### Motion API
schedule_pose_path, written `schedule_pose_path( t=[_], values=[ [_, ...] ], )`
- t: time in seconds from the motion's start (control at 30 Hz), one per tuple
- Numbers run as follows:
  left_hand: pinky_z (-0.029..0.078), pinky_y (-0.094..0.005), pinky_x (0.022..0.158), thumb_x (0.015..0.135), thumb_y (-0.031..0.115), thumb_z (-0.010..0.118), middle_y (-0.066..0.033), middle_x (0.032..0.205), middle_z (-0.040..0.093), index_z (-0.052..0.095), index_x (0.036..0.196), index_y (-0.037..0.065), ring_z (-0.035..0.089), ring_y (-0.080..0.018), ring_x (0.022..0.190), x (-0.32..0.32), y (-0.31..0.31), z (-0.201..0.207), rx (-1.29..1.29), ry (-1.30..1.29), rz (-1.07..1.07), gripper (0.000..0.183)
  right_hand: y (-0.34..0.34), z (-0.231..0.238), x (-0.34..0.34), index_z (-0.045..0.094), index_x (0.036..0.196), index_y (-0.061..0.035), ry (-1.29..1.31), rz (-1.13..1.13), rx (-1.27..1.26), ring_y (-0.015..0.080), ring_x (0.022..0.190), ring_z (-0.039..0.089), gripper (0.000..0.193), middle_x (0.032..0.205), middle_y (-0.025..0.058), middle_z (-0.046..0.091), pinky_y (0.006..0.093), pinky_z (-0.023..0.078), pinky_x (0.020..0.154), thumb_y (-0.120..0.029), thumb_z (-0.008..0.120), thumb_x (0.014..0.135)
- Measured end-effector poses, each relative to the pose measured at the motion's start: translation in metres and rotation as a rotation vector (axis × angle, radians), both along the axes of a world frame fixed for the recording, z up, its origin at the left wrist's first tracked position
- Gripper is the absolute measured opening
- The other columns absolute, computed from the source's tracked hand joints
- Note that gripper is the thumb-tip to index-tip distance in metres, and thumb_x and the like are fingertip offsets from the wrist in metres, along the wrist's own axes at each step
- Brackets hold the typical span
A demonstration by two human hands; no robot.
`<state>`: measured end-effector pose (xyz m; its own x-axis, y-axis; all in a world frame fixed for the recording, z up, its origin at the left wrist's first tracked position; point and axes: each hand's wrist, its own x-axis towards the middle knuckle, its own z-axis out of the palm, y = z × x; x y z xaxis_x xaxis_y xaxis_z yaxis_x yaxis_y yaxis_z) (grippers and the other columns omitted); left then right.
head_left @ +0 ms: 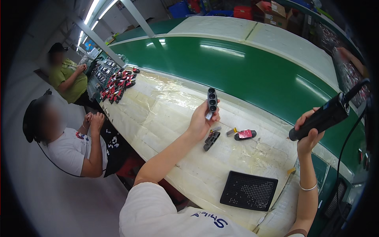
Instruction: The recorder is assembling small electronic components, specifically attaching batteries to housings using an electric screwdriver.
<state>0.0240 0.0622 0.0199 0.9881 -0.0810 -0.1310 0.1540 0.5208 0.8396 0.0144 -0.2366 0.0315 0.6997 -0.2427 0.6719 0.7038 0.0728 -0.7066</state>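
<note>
Housing (212,102) gripped at near end by left hand (200,121), presumably keeping holes (212,96) clear; tool (324,116) grasped by right hand (309,137).

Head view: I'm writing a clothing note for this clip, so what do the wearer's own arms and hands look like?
Both the left hand and right hand are ungloved, with bare forearms. The left sleeve is short and white with a brownish edge. A slim silver-coloured bangle circles the right wrist; none shows on the left.
</note>
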Motion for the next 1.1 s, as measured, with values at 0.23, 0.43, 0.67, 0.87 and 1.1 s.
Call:
schedule_pose_path(
  t=[0.23,0.43,0.67,0.87,1.1],
  values=[
    [0.040,-0.0303,0.069,0.097,0.026,0.031,-0.0049,0.075,0.050,0.046,0.112,0.001,0.044,-0.0135,0.065,0.015,0.014,-0.013,-0.169,-0.047,-0.016,0.033,-0.005,-0.011,-0.003,0.029,0.123,0.0008,-0.029,0.042,-0.110,0.0143,0.062,0.052,0.064,0.082,0.0099,0.050,0.0267,0.044,0.060,-0.035,0.063,0.083],
    [0.041,-0.0312,0.075,0.096,0.029,0.033,-0.0066,0.082,0.053,0.045,0.116,0.002,0.048,-0.0154,0.071,0.025,0.025,-0.019,-0.177,-0.158,0.058,0.035,-0.024,-0.045,-0.012,0.039,0.104,-0.0050,0.363,0.302,-0.211,0.0110,0.048,0.049,0.045,0.066,0.0044,0.051,0.0246,0.046,0.055,-0.032,0.066,0.080],
    [0.041,-0.0308,0.076,0.093,0.028,0.037,-0.0081,0.082,0.053,0.045,0.114,0.003,0.049,-0.0172,0.077,0.019,0.021,-0.010,-0.086,-0.159,0.034,0.034,-0.027,-0.039,-0.014,0.037,0.100,-0.0071,0.324,0.284,-0.192,0.0107,0.048,0.045,0.042,0.066,0.0058,0.050,0.0264,0.045,0.056,-0.032,0.064,0.081],
    [0.040,-0.0293,0.074,0.093,0.031,0.038,-0.0076,0.081,0.053,0.046,0.113,0.004,0.049,-0.0171,0.077,0.019,0.018,-0.011,-0.019,-0.154,0.066,0.034,-0.029,-0.042,-0.012,0.034,0.106,-0.0077,0.299,0.276,-0.136,0.0105,0.047,0.044,0.045,0.066,0.0055,0.049,0.0262,0.045,0.055,-0.034,0.062,0.083],
    [0.040,-0.0291,0.074,0.095,0.031,0.035,-0.0066,0.084,0.055,0.046,0.114,0.005,0.051,-0.0166,0.075,0.016,0.025,-0.014,-0.106,-0.157,0.102,0.034,-0.026,-0.038,-0.017,0.031,0.111,-0.0076,0.268,0.170,-0.071,0.0108,0.047,0.044,0.049,0.066,0.0062,0.050,0.0248,0.045,0.055,-0.034,0.061,0.083]
  ],
)
